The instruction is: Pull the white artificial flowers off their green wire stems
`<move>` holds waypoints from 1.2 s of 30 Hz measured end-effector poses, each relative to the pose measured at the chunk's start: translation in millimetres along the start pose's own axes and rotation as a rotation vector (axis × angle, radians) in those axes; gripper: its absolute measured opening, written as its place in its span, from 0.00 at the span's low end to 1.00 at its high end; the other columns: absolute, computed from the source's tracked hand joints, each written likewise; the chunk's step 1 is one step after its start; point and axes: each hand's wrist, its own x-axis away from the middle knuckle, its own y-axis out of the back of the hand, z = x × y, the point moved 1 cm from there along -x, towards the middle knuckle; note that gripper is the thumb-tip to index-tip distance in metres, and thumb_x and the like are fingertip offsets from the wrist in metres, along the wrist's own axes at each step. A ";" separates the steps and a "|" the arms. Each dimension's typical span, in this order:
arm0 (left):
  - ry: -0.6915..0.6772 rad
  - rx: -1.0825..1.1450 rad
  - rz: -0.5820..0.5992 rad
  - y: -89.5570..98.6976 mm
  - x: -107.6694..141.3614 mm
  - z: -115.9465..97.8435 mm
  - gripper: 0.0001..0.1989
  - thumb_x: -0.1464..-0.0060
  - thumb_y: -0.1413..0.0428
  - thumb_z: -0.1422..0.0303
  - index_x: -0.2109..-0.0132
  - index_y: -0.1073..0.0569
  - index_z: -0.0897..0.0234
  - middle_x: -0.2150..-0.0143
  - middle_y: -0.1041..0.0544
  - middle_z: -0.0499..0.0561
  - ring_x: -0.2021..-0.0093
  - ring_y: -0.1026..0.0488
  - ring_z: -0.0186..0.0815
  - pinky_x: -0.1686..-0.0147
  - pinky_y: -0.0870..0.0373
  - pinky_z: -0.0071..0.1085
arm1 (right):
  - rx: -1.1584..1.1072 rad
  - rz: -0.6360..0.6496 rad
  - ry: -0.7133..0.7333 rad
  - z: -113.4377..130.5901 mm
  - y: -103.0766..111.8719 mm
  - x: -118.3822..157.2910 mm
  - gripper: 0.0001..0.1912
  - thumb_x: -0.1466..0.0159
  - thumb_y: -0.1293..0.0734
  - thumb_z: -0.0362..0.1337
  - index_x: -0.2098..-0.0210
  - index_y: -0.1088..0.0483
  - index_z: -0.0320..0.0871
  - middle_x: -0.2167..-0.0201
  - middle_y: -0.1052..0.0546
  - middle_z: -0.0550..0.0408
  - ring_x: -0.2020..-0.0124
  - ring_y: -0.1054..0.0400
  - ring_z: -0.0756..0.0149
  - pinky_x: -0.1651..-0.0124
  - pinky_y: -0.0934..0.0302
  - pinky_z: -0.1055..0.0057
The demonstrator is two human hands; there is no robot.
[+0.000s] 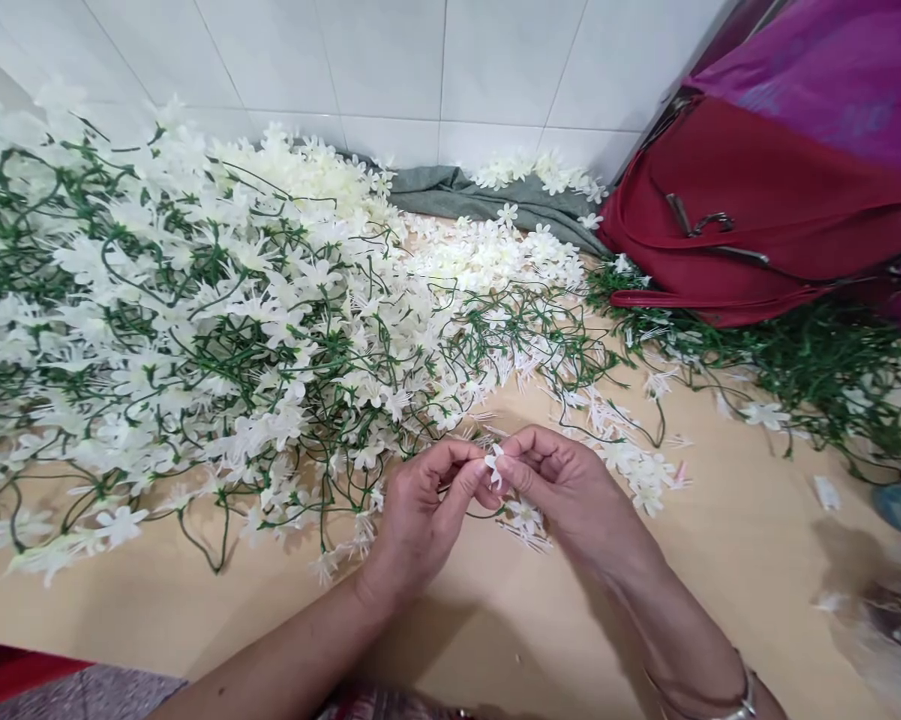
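In the head view, 2 bare hands meet in the middle, low over the tan floor [720, 560]. The left hand [420, 510] comes in from the bottom left, with the forearm slanting up and the wrist bent a little. Its fingers curl in, and the thumb and first finger pinch a small white plastic flower [494, 467]. The right hand [562, 490] comes in from the bottom right, with a thin silver bangle [742, 695] on its wrist. Its fingers also curl, and its fingertips pinch the same small flower from the other side. So the flower sits right between both hands, held by both.

Just under the right hand lie a few more loose white blossoms [525, 520]. A big heap of white flowers on green wire stems [195, 320] spreads across the left. A red bag [757, 220] rests at the top right, near a grey cloth [480, 200] by the white tiled wall [420, 60].
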 end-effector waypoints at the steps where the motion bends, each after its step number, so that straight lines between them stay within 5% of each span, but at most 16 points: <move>1: 0.000 0.010 -0.006 0.2 -0.4 0.1 0.10 0.31 0.43 0.64 0.60 0.24 0.65 0.69 0.19 0.49 0.69 0.21 0.32 0.63 0.24 0.27 | 0.012 -0.010 0.006 -0.4 -1.2 -0.3 0.15 0.37 0.23 0.47 0.70 0.26 0.43 0.75 0.20 0.57 0.71 0.26 0.67 0.62 0.34 0.68; 14: -0.040 0.002 -0.013 -1.7 -3.2 -0.6 0.09 0.31 0.44 0.63 0.56 0.28 0.64 0.67 0.22 0.47 0.67 0.20 0.32 0.61 0.26 0.29 | -0.128 -0.052 0.045 1.7 10.7 -2.8 0.16 0.42 0.20 0.47 0.59 0.19 0.46 0.68 0.22 0.57 0.66 0.30 0.68 0.59 0.36 0.69; 24: -0.104 -0.058 -0.030 -1.7 -4.1 1.1 0.11 0.32 0.44 0.61 0.57 0.27 0.64 0.68 0.22 0.47 0.68 0.22 0.31 0.63 0.27 0.28 | -0.022 -0.027 0.142 -3.5 9.5 -4.4 0.17 0.43 0.20 0.48 0.62 0.23 0.45 0.70 0.22 0.58 0.70 0.32 0.69 0.65 0.40 0.70; 30: -0.098 -0.072 -0.037 -1.5 -3.7 1.9 0.14 0.34 0.42 0.58 0.61 0.27 0.64 0.70 0.22 0.47 0.70 0.23 0.32 0.64 0.27 0.28 | 0.125 -0.060 0.175 -5.4 8.5 -4.3 0.16 0.42 0.22 0.48 0.67 0.26 0.43 0.77 0.26 0.62 0.80 0.45 0.74 0.75 0.52 0.72; 36: -0.073 -0.054 -0.044 -0.5 -2.4 0.0 0.17 0.35 0.40 0.54 0.63 0.27 0.64 0.69 0.22 0.48 0.70 0.23 0.33 0.64 0.27 0.30 | 0.138 -0.080 0.176 -5.7 4.3 -4.4 0.15 0.42 0.23 0.48 0.69 0.26 0.44 0.76 0.25 0.61 0.79 0.43 0.74 0.76 0.51 0.72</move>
